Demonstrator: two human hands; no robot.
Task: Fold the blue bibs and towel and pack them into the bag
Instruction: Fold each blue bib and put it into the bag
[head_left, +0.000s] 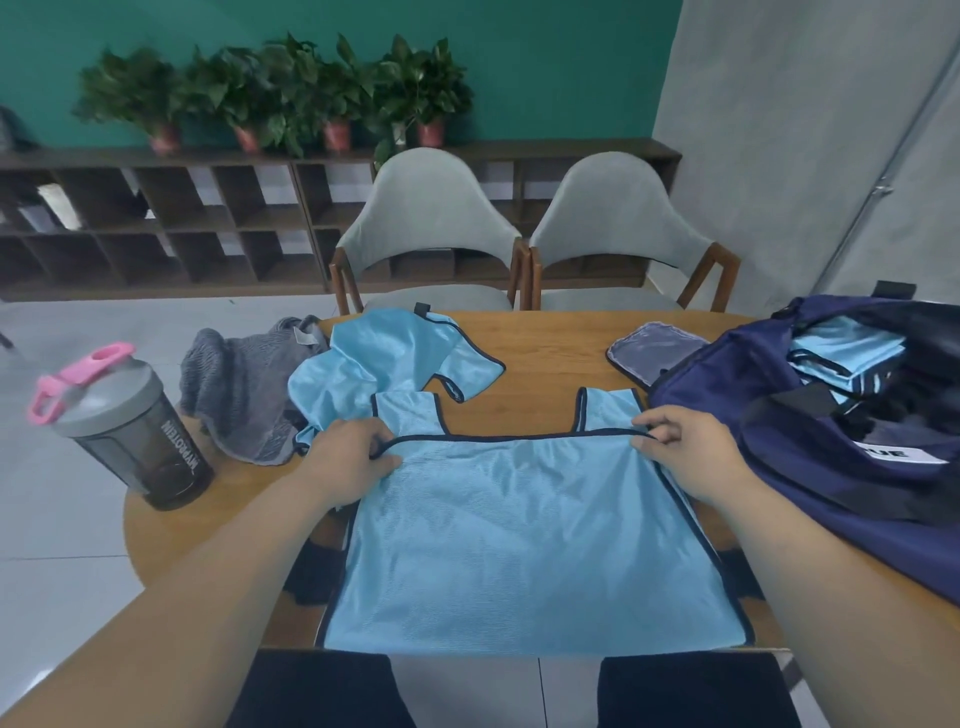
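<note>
Front bib (519, 545): a light-blue mesh training bib with dark navy trim lies flat on the wooden table (545, 358), right before the person. Its near hem hangs just past the table's near edge. Its top portion is doubled over, so a straight trimmed edge runs between the two hands, with two shoulder straps showing beyond it.
Left hand (353, 457): it pinches the navy trim at the left end of that folded edge, fingers curled around the binding.
Right hand (680, 441): it pinches the trim at the right end, thumb and fingertips closed on the cloth.
Hands together: set well apart, one at each end of the fold.
Second bib (395, 353): same blue mesh and dark trim, crumpled, lying beyond the front bib at the table's far left.
Grey towel (244, 389): a rumpled heap on the table's left edge, touching the second bib.
Navy duffel bag (779, 415): it sits open on the right side of the table.
Folded bibs (847, 353): a stack of folded blue cloth lies inside the bag's opening.
Shaker bottle (130, 431): dark, grey lid, pink cap, standing upright at the left near the towel.
Clear pouch (649, 348): flat on the table, just beside the bag.
</note>
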